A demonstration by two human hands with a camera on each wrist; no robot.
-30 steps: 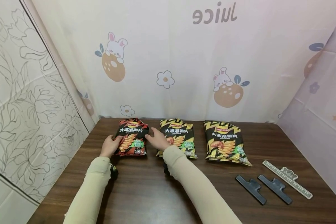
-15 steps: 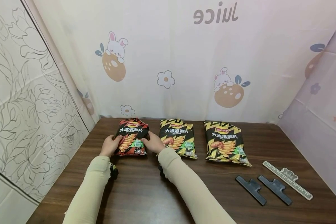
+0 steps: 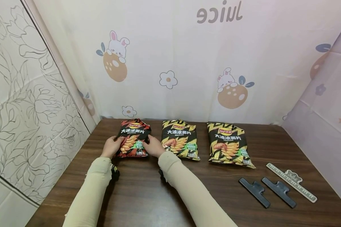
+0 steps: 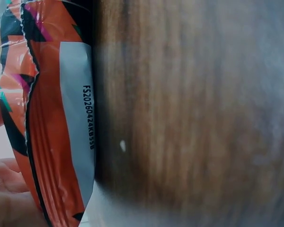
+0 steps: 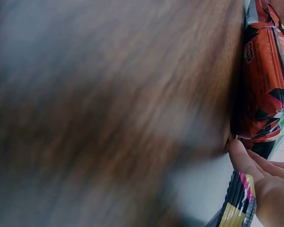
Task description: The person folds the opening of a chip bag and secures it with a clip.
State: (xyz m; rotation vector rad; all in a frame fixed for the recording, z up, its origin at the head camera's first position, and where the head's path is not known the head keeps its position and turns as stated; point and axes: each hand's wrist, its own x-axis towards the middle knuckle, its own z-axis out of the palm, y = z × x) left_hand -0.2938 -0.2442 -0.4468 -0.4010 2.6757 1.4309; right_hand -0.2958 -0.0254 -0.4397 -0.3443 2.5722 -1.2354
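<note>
A red and black bag of potato chips (image 3: 133, 134) lies at the back left of the table in the head view. My left hand (image 3: 111, 147) grips its left side, thumb over the front. At the opposite side, my right hand (image 3: 154, 147) holds the bag's edge, thumb on the front near the green label. The left wrist view shows the bag's orange lower end (image 4: 52, 118) with its crimped seam, and part of the left hand (image 4: 12, 203) beside it. In the right wrist view, the right fingers (image 5: 244, 158) reach the bag's corner; the bag's underside is hidden.
Two yellow and black chip bags (image 3: 179, 138) (image 3: 228, 143) lie to the right along the back. At the front right are two black bag clips (image 3: 255, 191) (image 3: 279, 190) and a long pale clip (image 3: 292, 181). A printed curtain (image 3: 170, 47) stands behind the wooden table (image 3: 147, 195).
My right hand has moved left, from beside the red bag onto its right edge. The left hand has stayed on the bag's left side, and the bag has barely moved.
</note>
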